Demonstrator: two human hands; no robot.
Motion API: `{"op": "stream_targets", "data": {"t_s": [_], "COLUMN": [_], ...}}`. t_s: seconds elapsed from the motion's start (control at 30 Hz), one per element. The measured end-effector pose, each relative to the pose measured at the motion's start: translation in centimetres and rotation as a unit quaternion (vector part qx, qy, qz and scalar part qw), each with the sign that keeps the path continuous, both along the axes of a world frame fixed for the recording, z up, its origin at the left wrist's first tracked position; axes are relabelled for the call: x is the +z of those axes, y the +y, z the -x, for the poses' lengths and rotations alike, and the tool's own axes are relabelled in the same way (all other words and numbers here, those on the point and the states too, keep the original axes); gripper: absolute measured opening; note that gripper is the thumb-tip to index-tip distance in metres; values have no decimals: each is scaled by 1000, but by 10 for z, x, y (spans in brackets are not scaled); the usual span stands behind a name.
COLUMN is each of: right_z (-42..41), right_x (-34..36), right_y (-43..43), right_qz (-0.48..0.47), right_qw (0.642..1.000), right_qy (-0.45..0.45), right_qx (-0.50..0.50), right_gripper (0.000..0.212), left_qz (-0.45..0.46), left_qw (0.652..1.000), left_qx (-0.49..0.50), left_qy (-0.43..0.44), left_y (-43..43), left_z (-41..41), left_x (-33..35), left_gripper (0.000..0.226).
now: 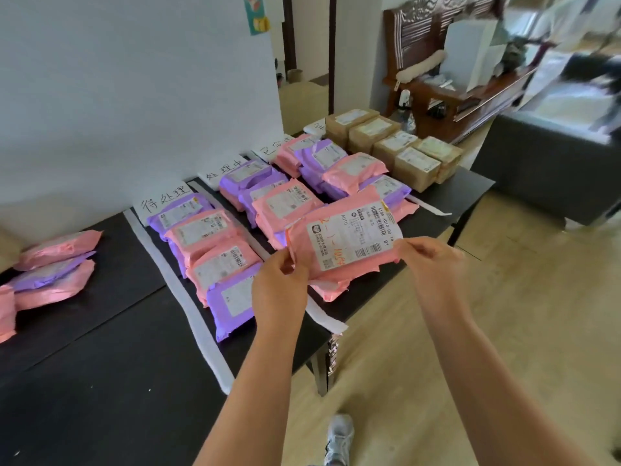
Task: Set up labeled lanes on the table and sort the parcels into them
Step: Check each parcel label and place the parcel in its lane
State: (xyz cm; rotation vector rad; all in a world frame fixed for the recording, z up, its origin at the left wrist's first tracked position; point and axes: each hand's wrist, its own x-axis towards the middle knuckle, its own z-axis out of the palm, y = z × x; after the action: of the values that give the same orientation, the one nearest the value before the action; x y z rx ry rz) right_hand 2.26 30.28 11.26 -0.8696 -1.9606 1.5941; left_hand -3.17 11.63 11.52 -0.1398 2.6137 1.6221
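A pink parcel point(339, 243) with a white shipping label hangs above the black table point(111, 371). My left hand point(280, 284) pinches its left edge and my right hand point(433, 264) pinches its right edge. White paper strips point(188, 307) mark lanes on the table. Handwritten paper labels point(163, 200) stand at the far ends of the lanes by the wall. Pink and purple parcels point(215, 250) fill the lanes in rows. Brown cardboard boxes point(393, 146) fill the far right lane. A small pile of pink and purple parcels point(50, 274) lies at the left.
A white wall point(134, 95) runs behind the table. Right of the table is light wooden floor point(521, 314), a dark grey sofa point(537, 169) and a carved wooden bench point(447, 95) with clutter. My shoe point(339, 438) shows near the table leg.
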Motion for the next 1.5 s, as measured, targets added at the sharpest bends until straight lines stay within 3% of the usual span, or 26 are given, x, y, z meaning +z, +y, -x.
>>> {"op": "stream_targets", "data": {"t_s": [0.27,0.6,0.8,0.93,1.2,1.5], "right_z": [69,124,183,219,293,426], "right_x": [4,-10,-9,-10,-27,-48], "right_y": [82,198,275,316,326,295], "right_qz": [-42,-40,-30,-58,-67,-127], "right_qw": [996,996,991,982,958,928], "right_qy": [-71,-82,-110,-116,-112,-122], "right_qx": [17,-4,75,136,257,328], "right_gripper": [19,17,13,22,25,37], "left_qz": [17,0,14,7,7,12], "left_qw": [999,998,1000,998,990,982], "left_qx": [-47,-56,21,65,135,187], "left_qy": [-6,-15,-5,-17,-31,-39], "left_y": [87,210,280,315,322,287], "left_z": [84,146,180,195,237,350], "left_x": [-6,-8,-17,-23,-47,-59], "left_gripper": [31,26,24,24,27,31]}}
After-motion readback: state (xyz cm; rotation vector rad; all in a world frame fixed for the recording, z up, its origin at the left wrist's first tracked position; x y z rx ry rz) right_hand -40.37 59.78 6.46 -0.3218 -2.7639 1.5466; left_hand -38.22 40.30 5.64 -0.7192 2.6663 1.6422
